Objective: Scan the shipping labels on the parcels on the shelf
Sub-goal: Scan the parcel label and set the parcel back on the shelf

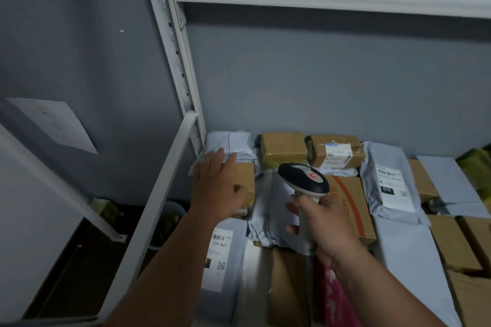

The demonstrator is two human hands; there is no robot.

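At the shelf's (162,194) left end our left hand (216,188) lay flat, fingers straight, on a small brown box (245,180) atop a grey mailer (231,145) in the back left corner — no label showed on that box. We judged we were mid-round, about to turn it. Toward us along the left edge lay a labelled grey bag (225,252). Our right hand (322,225) gripped the scanner (304,180), its head pointing toward the back. Farther right, a labelled carton (336,151) and a white mailer (390,183) waited — next we would need a label facing up.
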